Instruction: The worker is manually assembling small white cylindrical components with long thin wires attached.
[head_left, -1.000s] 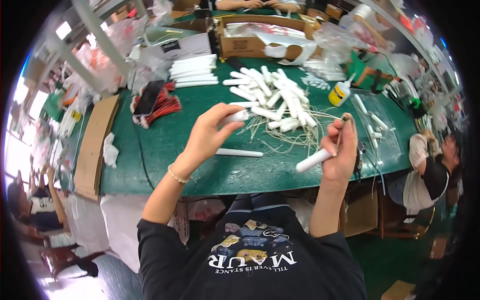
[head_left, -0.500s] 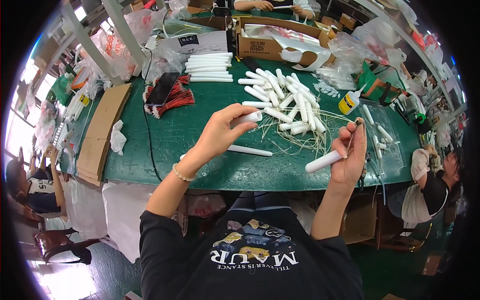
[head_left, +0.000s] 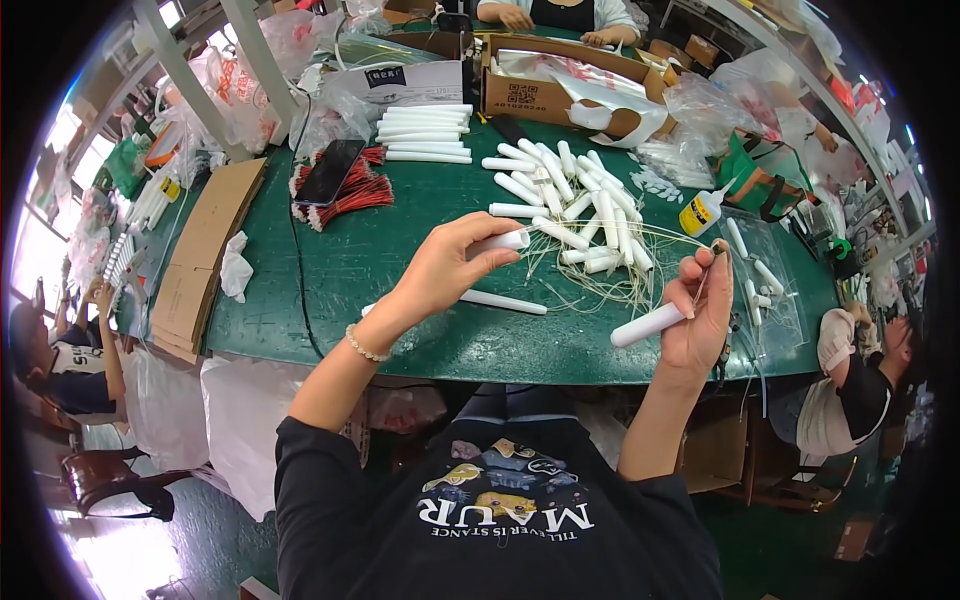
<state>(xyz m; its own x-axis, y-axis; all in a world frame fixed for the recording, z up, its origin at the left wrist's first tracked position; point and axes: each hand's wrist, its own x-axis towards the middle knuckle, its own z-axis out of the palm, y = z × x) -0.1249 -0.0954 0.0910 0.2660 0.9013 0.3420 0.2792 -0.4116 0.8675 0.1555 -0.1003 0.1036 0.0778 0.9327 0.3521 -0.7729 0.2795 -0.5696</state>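
My left hand (head_left: 452,262) is closed round a short white tube (head_left: 508,240), its open end turned to the right. In my right hand (head_left: 700,315), the lower fingers grip another white tube (head_left: 645,326) that points down to the left. Thumb and forefinger of that hand pinch a small dark piece (head_left: 718,248) at the end of a thin pale wire. Thin wires (head_left: 650,228) arc between the left tube's mouth and those fingertips; I cannot tell whether they enter the tube. Beyond my hands lies a heap of white tubes (head_left: 605,215) with pale wires trailing out.
Behind the heap stands a cardboard box (head_left: 510,95). White tubes (head_left: 425,133) lie in a row left of it, near a black phone (head_left: 332,172) on red wires (head_left: 365,190). A glue bottle (head_left: 700,212) stands to the right. Flat cardboard (head_left: 205,265) lies left. Co-workers sit around.
My hands and both tubes keep nearly the same pose. The view has shifted slightly. Across the table, a co-worker's hands have moved apart, and the white stick they held no longer shows.
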